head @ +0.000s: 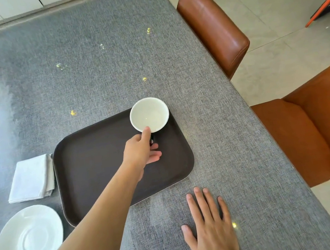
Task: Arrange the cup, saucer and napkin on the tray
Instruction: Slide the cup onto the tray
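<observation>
No legible text (nor labels) anywhere.

Single view, head-mounted, wide-angle. Looks forward and steeply down onto grey table (93, 75) from near edge. Close range: forearms enter from bottom of frame, tray (92, 156) about centre, within arm's reach. Table edges bowed by lens. Far table end near top of frame; brown chairs (214, 26) and pale floor along right side. No second view to compare.
</observation>
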